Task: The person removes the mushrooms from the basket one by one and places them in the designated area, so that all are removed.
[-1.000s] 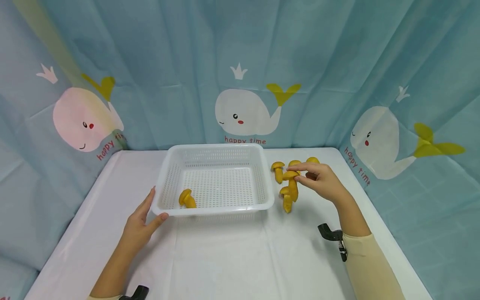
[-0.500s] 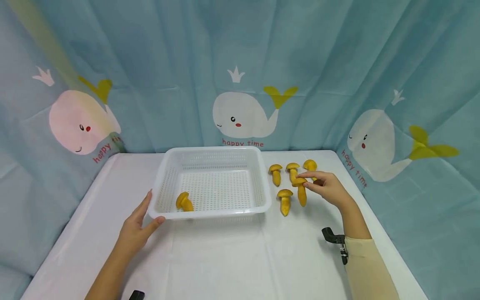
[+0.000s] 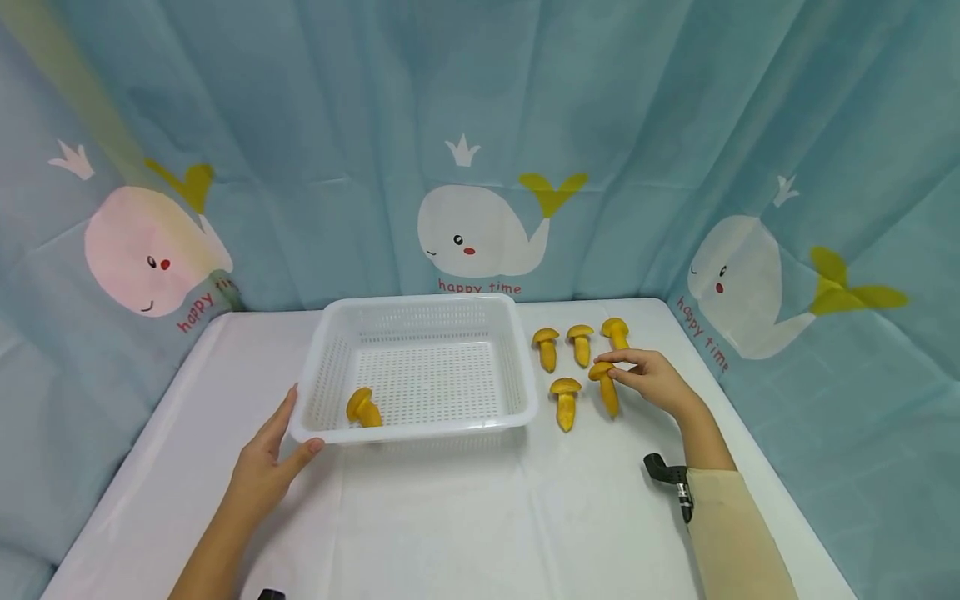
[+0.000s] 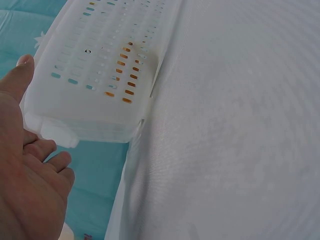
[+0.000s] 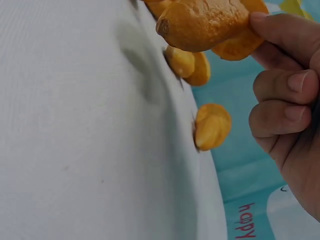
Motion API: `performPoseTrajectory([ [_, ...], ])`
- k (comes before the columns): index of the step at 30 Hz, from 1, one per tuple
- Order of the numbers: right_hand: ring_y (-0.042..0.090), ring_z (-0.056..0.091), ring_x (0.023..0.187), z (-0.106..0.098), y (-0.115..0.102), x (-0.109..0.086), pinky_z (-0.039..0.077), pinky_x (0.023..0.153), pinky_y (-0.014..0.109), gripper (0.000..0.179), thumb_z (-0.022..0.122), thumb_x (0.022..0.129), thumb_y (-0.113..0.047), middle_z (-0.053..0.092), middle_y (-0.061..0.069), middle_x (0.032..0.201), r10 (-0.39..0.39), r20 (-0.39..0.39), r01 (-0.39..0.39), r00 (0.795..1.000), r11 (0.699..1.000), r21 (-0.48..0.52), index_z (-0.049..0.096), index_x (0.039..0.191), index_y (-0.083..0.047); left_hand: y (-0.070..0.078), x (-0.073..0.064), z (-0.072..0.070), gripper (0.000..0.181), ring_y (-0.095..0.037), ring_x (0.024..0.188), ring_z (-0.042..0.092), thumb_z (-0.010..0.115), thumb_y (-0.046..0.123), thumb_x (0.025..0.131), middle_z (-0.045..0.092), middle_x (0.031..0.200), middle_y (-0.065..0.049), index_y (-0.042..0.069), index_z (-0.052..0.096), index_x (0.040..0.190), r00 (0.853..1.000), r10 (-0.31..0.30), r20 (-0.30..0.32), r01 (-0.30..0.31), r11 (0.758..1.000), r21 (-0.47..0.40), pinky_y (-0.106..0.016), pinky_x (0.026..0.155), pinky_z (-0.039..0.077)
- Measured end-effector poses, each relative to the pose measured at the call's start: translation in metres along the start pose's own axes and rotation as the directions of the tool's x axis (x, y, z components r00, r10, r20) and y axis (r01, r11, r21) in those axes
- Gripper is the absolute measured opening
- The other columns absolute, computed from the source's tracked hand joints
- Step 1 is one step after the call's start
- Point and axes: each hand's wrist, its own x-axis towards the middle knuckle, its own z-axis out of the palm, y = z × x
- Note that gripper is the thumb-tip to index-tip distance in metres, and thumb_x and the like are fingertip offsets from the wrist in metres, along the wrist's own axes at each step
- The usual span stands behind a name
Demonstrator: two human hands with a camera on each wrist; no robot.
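Note:
A white perforated plastic basket (image 3: 420, 429) stands on the white-covered table, with one yellow-brown mushroom (image 3: 363, 408) lying inside near its front left. My left hand (image 3: 258, 475) holds the basket's front left corner, thumb at the front rim and fingers along the left side; in the left wrist view, several fingers bend in under the rim. Right of the basket, my right hand (image 3: 651, 379) pinches a mushroom (image 3: 609, 393) by its cap, between thumb and fingertips. The right wrist view shows this mushroom (image 5: 200, 25) raised off the cloth, its shadow apart from it.
Several more mushrooms lie right of the basket: one in front (image 3: 566, 404), and a back row with a left mushroom (image 3: 547, 350), a middle mushroom (image 3: 581, 346) and a right mushroom (image 3: 616, 332). A blue whale-print curtain (image 3: 360, 167) encloses the table's back and sides.
My right hand has drawn the pinched mushroom rightward and a little down, away from the others, whose shapes now show apart. The left hand keeps its place at the basket; the head view shifts slightly.

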Motion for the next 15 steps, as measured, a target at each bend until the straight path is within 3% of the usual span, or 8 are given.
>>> performPoseTrajectory([
  [7,0.026,0.058,0.098,0.004,0.012,0.006,0.054,0.071,0.026,0.03,0.07,0.099,-0.031,0.072,0.004,0.125,-0.004,0.001,0.004,1.0,1.0,-0.021,0.073,0.126,-0.02,-0.001,0.0,-0.001,0.095,-0.04,0.155,0.02,0.078,0.031,0.093,0.017,0.169,0.006,0.035,0.015,0.164,1.0,0.011,-0.007,-0.011,1.0,0.008,-0.068,0.111,0.029],
  [15,0.023,0.057,0.117,0.01,0.019,0.008,0.053,0.086,0.03,0.03,0.068,0.1,-0.03,0.072,0.002,0.126,0.017,0.013,-0.016,1.0,0.999,-0.046,0.073,0.128,-0.018,-0.001,0.0,0.0,0.095,-0.041,0.154,0.021,0.078,0.031,0.092,0.019,0.17,0.002,0.035,0.015,0.164,1.0,0.013,-0.007,-0.013,1.0,0.005,-0.069,0.11,0.03],
])
